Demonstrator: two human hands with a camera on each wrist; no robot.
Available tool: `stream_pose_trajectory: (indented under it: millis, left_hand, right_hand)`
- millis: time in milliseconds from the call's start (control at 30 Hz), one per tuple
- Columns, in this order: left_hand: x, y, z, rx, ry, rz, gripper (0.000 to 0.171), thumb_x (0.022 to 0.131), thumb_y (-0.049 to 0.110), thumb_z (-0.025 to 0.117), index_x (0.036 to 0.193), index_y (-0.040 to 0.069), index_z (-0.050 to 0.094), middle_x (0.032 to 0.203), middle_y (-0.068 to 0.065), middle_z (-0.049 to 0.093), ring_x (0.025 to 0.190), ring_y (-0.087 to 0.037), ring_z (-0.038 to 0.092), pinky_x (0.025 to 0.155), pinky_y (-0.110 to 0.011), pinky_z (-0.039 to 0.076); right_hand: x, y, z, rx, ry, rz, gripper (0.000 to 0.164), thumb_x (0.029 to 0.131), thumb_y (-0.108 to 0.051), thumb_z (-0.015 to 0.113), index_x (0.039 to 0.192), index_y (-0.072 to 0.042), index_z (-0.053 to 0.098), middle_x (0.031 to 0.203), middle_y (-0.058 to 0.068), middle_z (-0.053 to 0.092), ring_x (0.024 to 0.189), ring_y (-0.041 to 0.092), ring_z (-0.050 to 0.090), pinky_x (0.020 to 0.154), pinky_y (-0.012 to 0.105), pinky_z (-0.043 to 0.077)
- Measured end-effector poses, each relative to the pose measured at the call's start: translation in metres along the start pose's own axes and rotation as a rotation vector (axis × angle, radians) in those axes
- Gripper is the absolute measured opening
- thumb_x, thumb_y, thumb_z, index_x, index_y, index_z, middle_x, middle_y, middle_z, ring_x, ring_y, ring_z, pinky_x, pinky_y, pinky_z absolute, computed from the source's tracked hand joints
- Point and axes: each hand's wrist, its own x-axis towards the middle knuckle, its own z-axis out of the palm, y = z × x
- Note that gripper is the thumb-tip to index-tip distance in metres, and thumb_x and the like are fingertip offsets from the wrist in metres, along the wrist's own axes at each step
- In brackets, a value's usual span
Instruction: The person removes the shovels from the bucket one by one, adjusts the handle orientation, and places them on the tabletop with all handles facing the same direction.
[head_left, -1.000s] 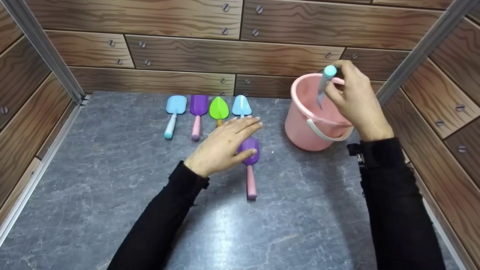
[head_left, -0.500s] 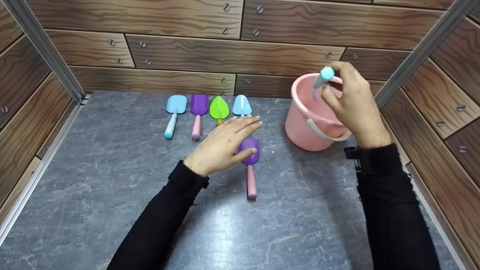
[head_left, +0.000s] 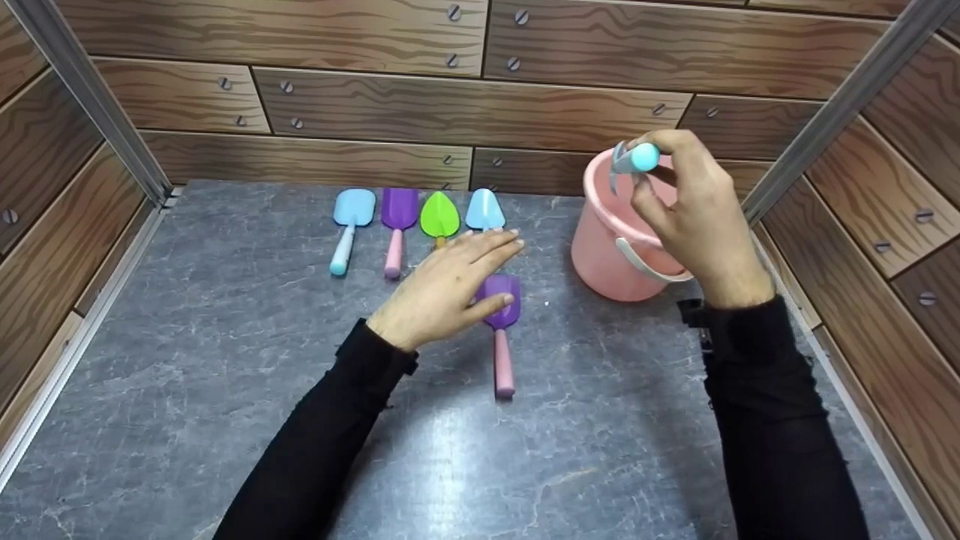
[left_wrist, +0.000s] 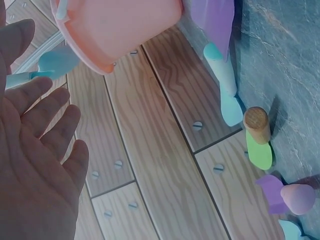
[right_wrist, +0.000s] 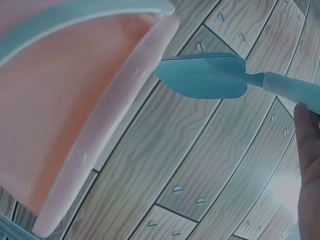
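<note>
My right hand pinches the pale handle of a blue toy trowel between thumb and fingers. The trowel is tilted above the pink bucket, its blade clear of the rim in the right wrist view. My left hand, palm down with fingers extended, hovers over the table. Partly beneath it in the head view lies a purple toy shovel with a pink handle. It also hides the handles of a green trowel and a light blue trowel.
A blue square-bladed shovel and another purple shovel complete the row by the back wall. The bucket's white handle hangs down its front. Wood-patterned panels and metal posts enclose the grey tabletop.
My right hand has shifted left and slightly toward me, tipping the trowel so its blade rises out of the bucket and its handle end faces the head camera. My left hand stays put.
</note>
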Motion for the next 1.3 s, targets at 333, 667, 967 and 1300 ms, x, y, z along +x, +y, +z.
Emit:
stream_pose_trajectory:
  millis: [333,667,967,1300]
  left_hand:
    - [0.000,-0.001,-0.001,0.015,0.015,0.007,0.072,0.120,0.043,0.069,0.182,0.015,0.045,0.190,-0.005,0.046,0.179,-0.028,0.042,0.152,-0.051,0.029]
    - [-0.001,-0.003,-0.001,0.015,0.034,0.005,0.072,0.120,0.043,0.068,0.182,0.014,0.045,0.190,-0.005,0.046,0.178,-0.027,0.042,0.151,-0.052,0.031]
    - [-0.001,-0.004,-0.001,0.020,0.047,0.007,0.071,0.120,0.043,0.068,0.181,0.014,0.047,0.188,-0.007,0.049,0.177,-0.029,0.045,0.150,-0.053,0.033]
    - [0.001,-0.001,0.000,0.003,0.116,-0.001,0.067,0.120,0.038,0.070,0.178,0.012,0.051,0.184,-0.008,0.055,0.171,-0.029,0.054,0.143,-0.054,0.047]
  right_hand:
    - [-0.010,-0.009,0.018,0.054,0.066,-0.133,0.033,0.104,0.014,0.070,0.136,0.006,0.063,0.132,0.025,0.080,0.124,0.036,0.082,0.121,0.020,0.062]
    - [-0.024,-0.021,0.032,0.072,0.045,-0.152,0.038,0.102,0.013,0.075,0.137,0.004,0.063,0.129,0.024,0.077,0.122,0.037,0.081,0.122,0.019,0.061]
    - [-0.036,-0.025,0.045,0.121,0.014,-0.168,0.042,0.099,0.016,0.075,0.138,0.005,0.063,0.132,0.024,0.080,0.124,0.041,0.080,0.126,0.022,0.059]
    - [-0.050,-0.026,0.057,0.132,-0.025,-0.185,0.049,0.093,0.020,0.077,0.138,0.005,0.065,0.133,0.022,0.080,0.126,0.043,0.079,0.129,0.022,0.056]
